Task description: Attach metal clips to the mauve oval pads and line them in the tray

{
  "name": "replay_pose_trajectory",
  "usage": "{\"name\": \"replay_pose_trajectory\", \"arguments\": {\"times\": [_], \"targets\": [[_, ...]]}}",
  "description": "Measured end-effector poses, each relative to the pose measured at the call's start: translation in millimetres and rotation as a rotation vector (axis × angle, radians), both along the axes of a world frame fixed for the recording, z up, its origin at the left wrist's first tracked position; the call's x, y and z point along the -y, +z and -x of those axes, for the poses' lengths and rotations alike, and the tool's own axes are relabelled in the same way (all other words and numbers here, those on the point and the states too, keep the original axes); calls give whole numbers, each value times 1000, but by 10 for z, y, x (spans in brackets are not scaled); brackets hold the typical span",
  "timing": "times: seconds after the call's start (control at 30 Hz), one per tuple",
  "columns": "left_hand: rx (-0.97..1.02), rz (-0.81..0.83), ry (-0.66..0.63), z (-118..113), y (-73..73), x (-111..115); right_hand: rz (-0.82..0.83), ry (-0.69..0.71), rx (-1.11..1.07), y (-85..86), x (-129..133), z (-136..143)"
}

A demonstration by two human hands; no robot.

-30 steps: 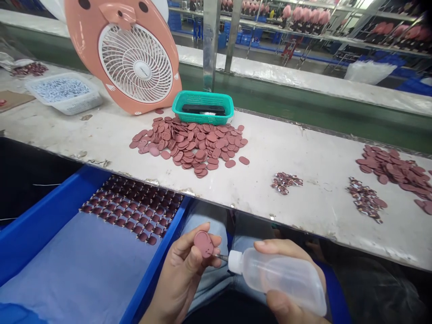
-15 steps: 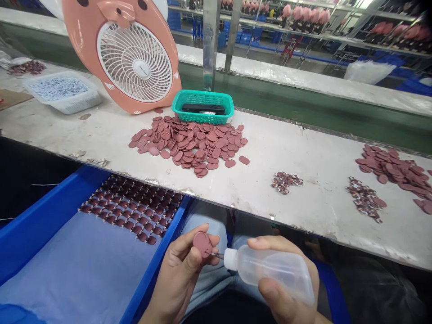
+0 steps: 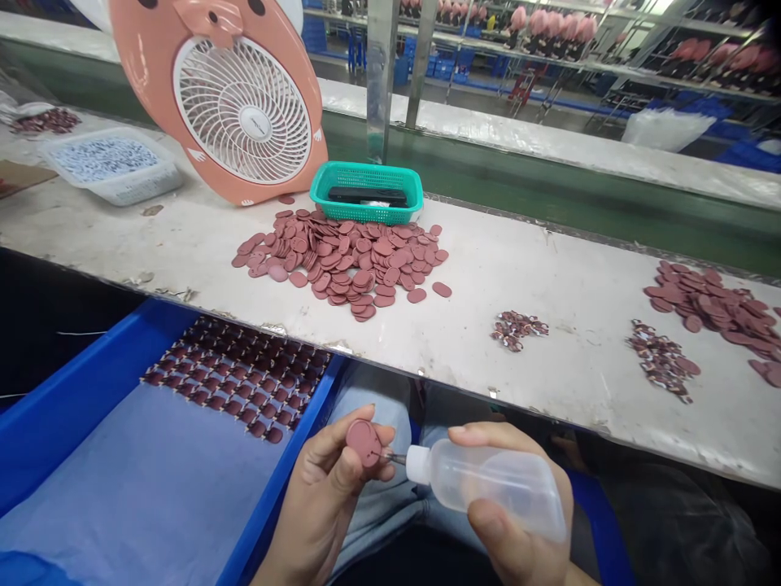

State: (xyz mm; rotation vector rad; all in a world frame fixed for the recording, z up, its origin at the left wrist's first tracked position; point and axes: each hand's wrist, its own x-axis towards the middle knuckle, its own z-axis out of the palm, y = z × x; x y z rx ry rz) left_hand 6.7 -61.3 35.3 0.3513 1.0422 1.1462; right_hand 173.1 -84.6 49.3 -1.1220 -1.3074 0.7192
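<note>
Between thumb and fingers my left hand (image 3: 333, 480) pinches a reddish-brown oval disc (image 3: 362, 440) with small holes near its lower end. My right hand (image 3: 518, 496) is wrapped round a translucent squeeze bottle (image 3: 497, 484) with a white cap, lying nearly level. From the cap a thin dark nozzle (image 3: 396, 459) points left, its tip at the disc's face by the holes. Whether liquid comes out is too small to see. Beyond my hands, a heap of similar discs (image 3: 359, 260) lies on the bench (image 3: 476, 358).
A blue bin (image 3: 244, 533) at left holds rows of dark red pieces (image 3: 244, 382) on a blue sheet. On the bench stand a pink fan (image 3: 256, 122), a green basket (image 3: 366, 213) and a white tub (image 3: 134, 185). Small brown figures (image 3: 517, 329) and another disc heap (image 3: 708, 301) lie rightward.
Both hands have barely shifted. The disc sits very slightly further left, and the nozzle tip stays at its hole area.
</note>
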Motion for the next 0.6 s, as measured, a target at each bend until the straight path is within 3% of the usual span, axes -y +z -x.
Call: {"name": "replay_pose_trajectory", "arguments": {"times": [0.4,0.6], "targets": [[-5,8,9,12,-8,5,-51,-96,71,13,-7,-7],[-7,-7,4,11,0,16,-34,-49,48,-7,-20,-1]]}}
